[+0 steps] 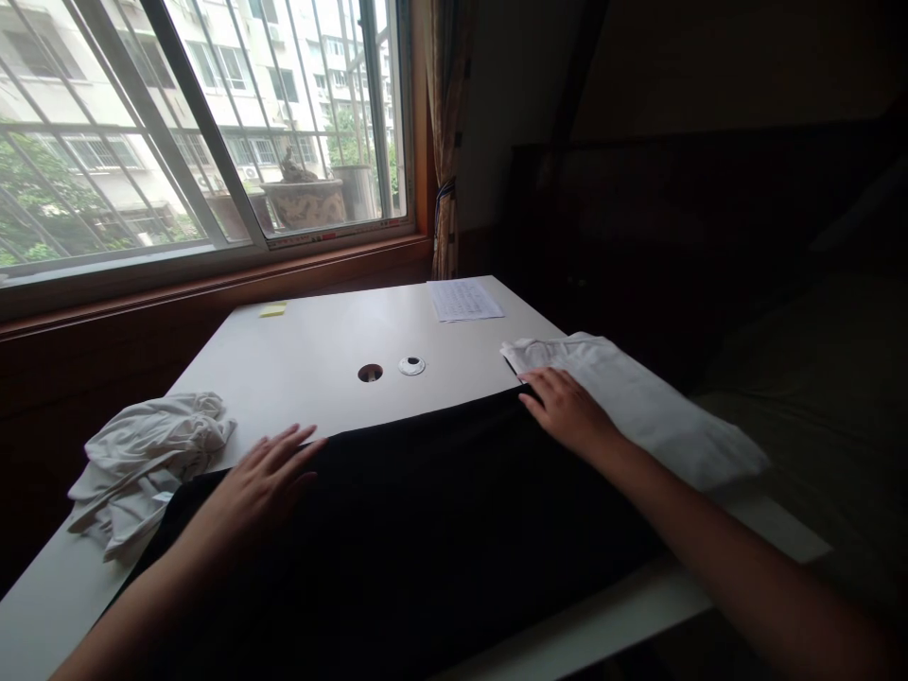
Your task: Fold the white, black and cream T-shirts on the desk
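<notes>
black cloth [426, 530] cut off below; paper [464, 300] illegible

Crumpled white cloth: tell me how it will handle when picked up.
Likely floppy: the crumpled white cloth lies in soft folds. It may fall open, being loosely bunched. Rolling seems unlikely, as it slumps on the table.

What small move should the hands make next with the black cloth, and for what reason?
Perhaps smooth the black cloth along its far edge: it lies spread out, and the left hand and right hand are both at that edge.
</notes>
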A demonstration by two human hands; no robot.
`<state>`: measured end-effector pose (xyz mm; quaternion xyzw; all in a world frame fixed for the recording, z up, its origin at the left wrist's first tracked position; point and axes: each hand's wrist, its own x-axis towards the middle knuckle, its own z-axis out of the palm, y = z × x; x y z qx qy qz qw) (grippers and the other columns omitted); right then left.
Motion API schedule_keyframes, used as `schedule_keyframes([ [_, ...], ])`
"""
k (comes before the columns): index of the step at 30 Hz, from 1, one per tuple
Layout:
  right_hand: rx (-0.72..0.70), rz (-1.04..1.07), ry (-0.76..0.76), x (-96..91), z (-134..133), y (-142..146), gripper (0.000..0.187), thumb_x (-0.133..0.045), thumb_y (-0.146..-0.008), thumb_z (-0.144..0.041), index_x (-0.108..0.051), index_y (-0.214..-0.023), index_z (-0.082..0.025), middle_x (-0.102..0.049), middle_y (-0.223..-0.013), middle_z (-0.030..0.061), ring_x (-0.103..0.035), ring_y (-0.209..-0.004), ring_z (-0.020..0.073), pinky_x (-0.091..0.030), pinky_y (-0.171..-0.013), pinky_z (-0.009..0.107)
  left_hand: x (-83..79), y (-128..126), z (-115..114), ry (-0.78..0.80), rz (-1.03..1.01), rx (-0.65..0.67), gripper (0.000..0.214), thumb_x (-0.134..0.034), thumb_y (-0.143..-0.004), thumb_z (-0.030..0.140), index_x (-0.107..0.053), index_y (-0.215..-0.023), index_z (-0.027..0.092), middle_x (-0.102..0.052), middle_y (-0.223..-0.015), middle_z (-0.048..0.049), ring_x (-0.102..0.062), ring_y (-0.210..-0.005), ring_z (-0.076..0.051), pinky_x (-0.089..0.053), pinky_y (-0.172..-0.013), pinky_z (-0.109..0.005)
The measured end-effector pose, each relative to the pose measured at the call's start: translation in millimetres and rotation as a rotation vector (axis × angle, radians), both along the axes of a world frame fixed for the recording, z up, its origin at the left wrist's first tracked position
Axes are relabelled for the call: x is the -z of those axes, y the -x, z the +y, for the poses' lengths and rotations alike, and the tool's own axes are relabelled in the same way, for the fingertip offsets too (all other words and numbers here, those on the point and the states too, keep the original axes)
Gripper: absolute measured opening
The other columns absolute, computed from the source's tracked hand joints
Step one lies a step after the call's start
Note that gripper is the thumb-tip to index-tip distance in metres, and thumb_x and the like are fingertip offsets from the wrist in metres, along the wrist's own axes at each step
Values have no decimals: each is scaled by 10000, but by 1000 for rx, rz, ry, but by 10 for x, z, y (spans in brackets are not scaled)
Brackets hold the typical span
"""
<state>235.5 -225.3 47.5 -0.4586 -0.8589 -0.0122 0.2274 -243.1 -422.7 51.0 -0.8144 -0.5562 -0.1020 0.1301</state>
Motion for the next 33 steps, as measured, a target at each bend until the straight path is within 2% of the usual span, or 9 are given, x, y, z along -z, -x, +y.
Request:
schedule_keyframes([
  [2,-210,-68,65,41,-221,303,435,-469,-1020,-428,-571,-1429,-323,-586,-1452,69,-508,-1367,309,-376,-1183,512,46,-441,137,43,14,100,528,-396,-1059,433,-374,-1572,309,-463,-1586,-64,-414,-1471,-299,-359,-1192,-541],
  [4,-354,-149,129,122,-395,567,517,-436,-1034,-493,-499,-1505,-288,-489,-1560,62,-412,-1459,296,-296,-1228,534,133,-775,271,96,26,145,563,-406,-1054,476,-326,-1590,322,-394,-1624,-43,-348,-1507,-294,-323,-1216,-554],
  [6,-402,-195,184,212,-478,725,590,-385,-1044,-542,-437,-1552,-246,-395,-1624,74,-325,-1512,284,-241,-1249,532,233,-952,393,147,27,129,601,-385,-1048,535,-315,-1594,295,-354,-1637,-45,-314,-1520,-301,-295,-1227,-574],
  [8,-381,-208,228,283,-461,750,640,-333,-1049,-581,-381,-1583,-233,-316,-1660,74,-258,-1540,269,-208,-1261,516,319,-978,486,194,17,90,638,-359,-1042,577,-301,-1599,270,-313,-1647,-51,-294,-1527,-298,-270,-1239,-574],
  [14,-151,-240,260,360,-148,304,731,-253,-1031,-658,-286,-1622,-230,-252,-1678,75,-200,-1555,274,-168,-1265,518,428,-645,522,232,-30,17,612,-339,-1053,561,-227,-1607,327,-244,-1666,4,-232,-1547,-254,-220,-1266,-538],
  [20,28,-335,170,381,24,-119,740,-238,-1030,-632,-334,-1604,-175,-289,-1664,94,-228,-1548,284,-136,-1265,528,448,-224,372,248,-49,-88,642,-341,-1050,569,-133,-1618,355,-245,-1668,15,-266,-1539,-237,-275,-1250,-500],
  [27,202,-344,138,407,20,-173,729,-208,-1033,-605,-284,-1621,-181,-234,-1687,70,-185,-1557,299,-162,-1245,572,533,234,154,258,-40,-214,628,-308,-1054,559,-163,-1620,328,-280,-1660,21,-249,-1545,-233,-225,-1263,-509],
  [29,255,-337,142,418,20,-166,746,-200,-1028,-619,-260,-1628,-181,-217,-1692,65,-177,-1558,302,-175,-1240,573,558,314,115,256,-40,-253,627,-295,-1055,555,-172,-1621,314,-281,-1661,17,-243,-1547,-235,-219,-1262,-518],
  [33,268,-346,119,444,27,-165,751,-199,-1029,-616,-269,-1625,-166,-214,-1691,60,-190,-1555,297,-191,-1240,557,592,389,95,263,-31,-320,626,-271,-1055,550,-207,-1620,290,-284,-1661,4,-247,-1546,-239,-234,-1253,-515],
])
